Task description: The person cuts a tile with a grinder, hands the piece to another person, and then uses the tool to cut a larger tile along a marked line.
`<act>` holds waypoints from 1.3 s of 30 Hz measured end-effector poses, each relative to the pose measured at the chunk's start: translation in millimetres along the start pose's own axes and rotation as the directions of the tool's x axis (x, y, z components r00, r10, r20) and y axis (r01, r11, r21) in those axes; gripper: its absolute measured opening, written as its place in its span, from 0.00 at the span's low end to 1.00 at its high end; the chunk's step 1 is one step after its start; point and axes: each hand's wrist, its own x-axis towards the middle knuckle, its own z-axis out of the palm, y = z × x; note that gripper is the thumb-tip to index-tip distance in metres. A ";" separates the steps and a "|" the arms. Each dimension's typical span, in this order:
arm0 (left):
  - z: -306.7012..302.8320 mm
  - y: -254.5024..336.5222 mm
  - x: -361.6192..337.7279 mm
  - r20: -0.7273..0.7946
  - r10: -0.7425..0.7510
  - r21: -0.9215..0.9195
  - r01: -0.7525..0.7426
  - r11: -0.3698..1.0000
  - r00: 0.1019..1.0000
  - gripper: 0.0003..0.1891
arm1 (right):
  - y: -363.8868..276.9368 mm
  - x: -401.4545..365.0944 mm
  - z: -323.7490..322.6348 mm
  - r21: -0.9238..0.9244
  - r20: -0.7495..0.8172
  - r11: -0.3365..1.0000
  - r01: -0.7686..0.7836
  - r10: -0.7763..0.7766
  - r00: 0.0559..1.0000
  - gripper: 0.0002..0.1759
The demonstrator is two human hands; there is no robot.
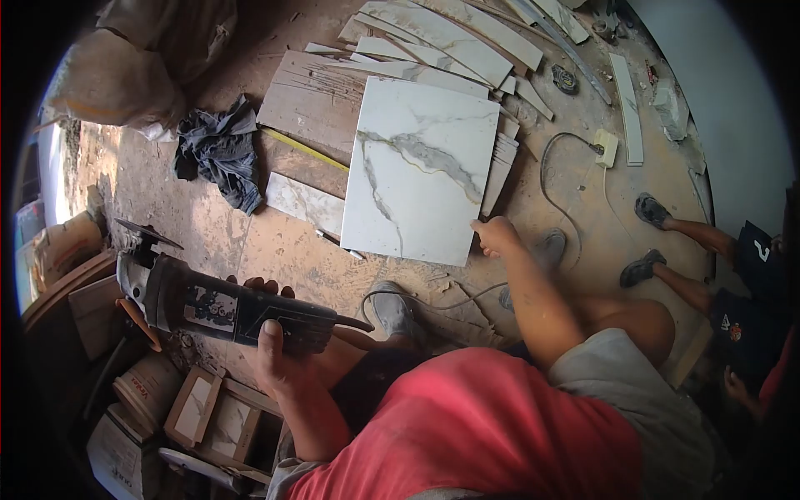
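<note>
My left hand (277, 354) is wrapped round the body of a dark, worn angle grinder (212, 307), held up at the left. Its disc (150, 233) points away from me, and an orange side handle (138, 323) sticks out below the head. At the lower right edge of a white marble-patterned tile (429, 179), my right hand (497, 237) is closed with the fingers on the tile's rim. That tile rests on other pieces on the floor. A yellow measuring strip (305, 148) and a narrow tile offcut (303, 202) lie to its left.
Cut tile strips (450, 37) are piled behind the tile. A dark cloth (218, 154) lies at the left. A cable runs to a socket block (606, 148) at the right. Another person (742, 308) is at the far right. A bucket (150, 383) and boxed tiles (212, 412) stand lower left.
</note>
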 end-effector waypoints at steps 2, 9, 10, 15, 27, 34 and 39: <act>-4.9 -0.6 -1.5 -0.009 -0.008 -0.017 0.008 1.000 1.000 0.43 | 15.6 1.3 22.9 0.039 0.113 0.999 -0.004 0.000 0.994 0.29; -8.3 2.2 6.0 -0.018 -0.016 -0.094 0.015 0.996 1.000 0.43 | 21.6 7.4 64.5 0.249 -0.006 0.969 0.010 -0.009 1.000 0.32; -8.2 2.7 7.0 -0.020 -0.021 -0.099 0.019 0.995 1.000 0.43 | 22.8 5.9 71.6 0.244 -0.010 0.970 0.008 -0.005 1.000 0.32; -0.8 7.5 11.9 -0.005 0.005 -0.159 -0.006 0.987 1.000 0.43 | 9.7 -0.3 106.0 0.446 0.045 0.894 0.043 -0.070 0.997 0.30; 1.6 6.2 4.8 -0.037 -0.014 -0.123 0.010 0.992 0.999 0.43 | -85.0 7.7 -44.7 0.078 0.004 0.952 0.297 -0.298 0.955 0.27; 31.8 4.6 -10.4 -0.126 -0.010 -0.004 0.010 1.000 0.992 0.43 | -256.5 88.6 -100.3 -0.304 -0.223 0.546 0.781 -0.838 0.498 0.19; 69.5 2.8 -41.2 -0.318 -0.040 0.036 0.054 0.998 0.947 0.49 | -325.7 141.5 -98.6 -0.434 -0.026 0.356 0.828 -0.923 0.383 0.21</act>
